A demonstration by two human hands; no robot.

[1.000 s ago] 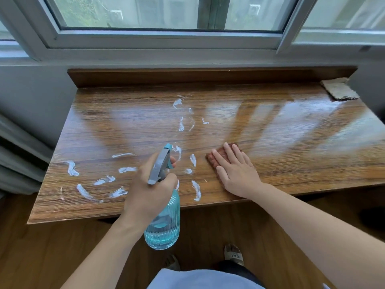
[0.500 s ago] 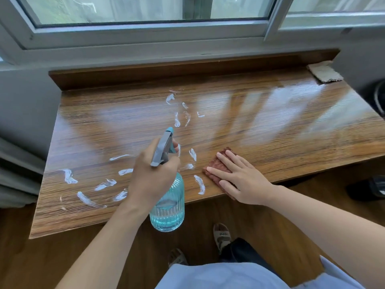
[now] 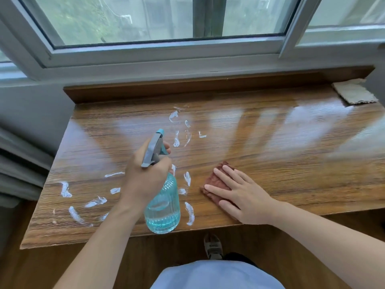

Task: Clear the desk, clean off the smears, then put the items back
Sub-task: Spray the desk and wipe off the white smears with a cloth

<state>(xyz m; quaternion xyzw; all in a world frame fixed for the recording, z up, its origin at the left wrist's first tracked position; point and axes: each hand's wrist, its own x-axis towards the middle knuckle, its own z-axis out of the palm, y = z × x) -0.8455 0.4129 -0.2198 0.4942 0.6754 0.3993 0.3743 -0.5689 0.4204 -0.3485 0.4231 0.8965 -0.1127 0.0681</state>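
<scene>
Tabletop [image 3: 270,147]: wood-grain laminate, glossy, with pale window reflections across its right half; a raised wooden ledge runs along the back edge under the window frame.

Smears [image 3: 189,213]: white, pasty, short curved streaks. One cluster sits at the front left, a second near the middle toward the back, and a few lie between the two hands. None touched by the cloth at this moment.

Left hand [image 3: 145,180]: fingers curled round the neck of the spray bottle [image 3: 163,207], one fingertip showing at the trigger. Bottle held tilted over the front part of the tabletop, nozzle pointing away toward the back cluster. Body is clear ribbed plastic, rounded, with blue liquid filling roughly the lower third; sprayer head grey with a teal tip. No label or writing legible on it.

Right hand [image 3: 243,195]: flat, fingers straight and slightly spread, pressing down on the cloth [image 3: 216,180]. Cloth is reddish-brown, fuzzy in texture, bunched under the fingers, lying on the tabletop near the front edge, just right of the nearest streaks.

Rag [image 3: 354,92]: beige, coarse weave, frayed edges, at the far right back corner.

Below the tabletop: wood floor, one sandalled foot; strap marking too small to read.
</scene>
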